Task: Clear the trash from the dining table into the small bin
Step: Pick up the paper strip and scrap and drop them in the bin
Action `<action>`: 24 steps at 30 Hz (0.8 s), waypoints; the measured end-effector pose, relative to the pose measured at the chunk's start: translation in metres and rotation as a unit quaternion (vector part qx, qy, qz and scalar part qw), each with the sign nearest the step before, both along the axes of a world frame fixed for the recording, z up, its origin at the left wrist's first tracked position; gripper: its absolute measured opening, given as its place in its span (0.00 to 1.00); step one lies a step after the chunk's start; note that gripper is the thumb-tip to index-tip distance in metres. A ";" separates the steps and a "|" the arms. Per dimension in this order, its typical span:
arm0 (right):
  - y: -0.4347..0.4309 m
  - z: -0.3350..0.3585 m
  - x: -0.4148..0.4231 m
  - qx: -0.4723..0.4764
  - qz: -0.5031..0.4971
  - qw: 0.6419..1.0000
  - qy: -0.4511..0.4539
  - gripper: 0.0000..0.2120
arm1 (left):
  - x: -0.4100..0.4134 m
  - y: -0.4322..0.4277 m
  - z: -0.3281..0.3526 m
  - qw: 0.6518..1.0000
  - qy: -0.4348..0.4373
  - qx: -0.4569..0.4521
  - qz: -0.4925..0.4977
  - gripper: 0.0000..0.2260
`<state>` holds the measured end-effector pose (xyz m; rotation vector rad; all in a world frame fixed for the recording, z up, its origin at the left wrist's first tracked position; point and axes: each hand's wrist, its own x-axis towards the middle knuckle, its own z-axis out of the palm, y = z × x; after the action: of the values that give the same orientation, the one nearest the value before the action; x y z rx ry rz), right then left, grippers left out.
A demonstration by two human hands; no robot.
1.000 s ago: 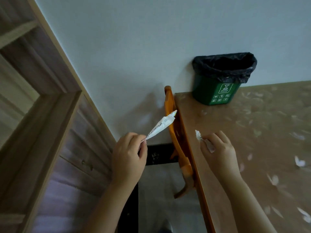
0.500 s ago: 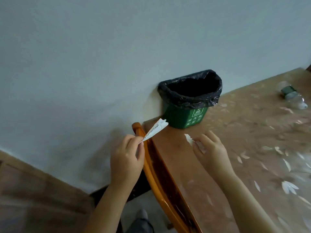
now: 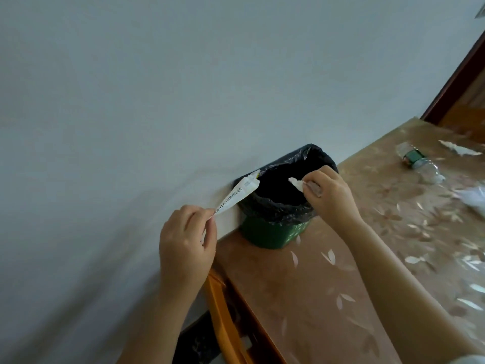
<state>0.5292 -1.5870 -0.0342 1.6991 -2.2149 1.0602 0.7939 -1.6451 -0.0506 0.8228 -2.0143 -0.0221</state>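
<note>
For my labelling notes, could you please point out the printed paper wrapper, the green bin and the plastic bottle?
printed paper wrapper (image 3: pixel 237 195), head view, its printed middle.
green bin (image 3: pixel 267 236), head view, its green front wall.
plastic bottle (image 3: pixel 414 156), head view, its green label.

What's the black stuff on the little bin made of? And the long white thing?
The black liner looks like thin plastic film: crinkled, slightly shiny folds. The long white wrapper in the left hand seems paper, perhaps coated: creased, matte, printed.
</note>
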 end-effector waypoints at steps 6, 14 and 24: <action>-0.033 -0.011 -0.019 0.056 0.001 0.998 -0.040 0.04 | -0.009 -0.014 0.003 1.000 0.007 -0.007 0.014 0.09; 0.002 -0.015 -0.020 0.010 -0.050 0.999 -0.016 0.09 | -0.065 -0.021 0.022 0.998 0.026 -0.037 -0.037 0.07; 0.072 -0.036 -0.025 0.014 -0.168 0.986 -0.004 0.09 | -0.158 -0.038 -0.008 0.988 -0.035 0.041 -0.146 0.06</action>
<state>0.5038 -1.5153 -0.0703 1.2648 -2.4161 0.9552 0.6361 -1.6830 -0.0589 0.5788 -2.1968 -0.2467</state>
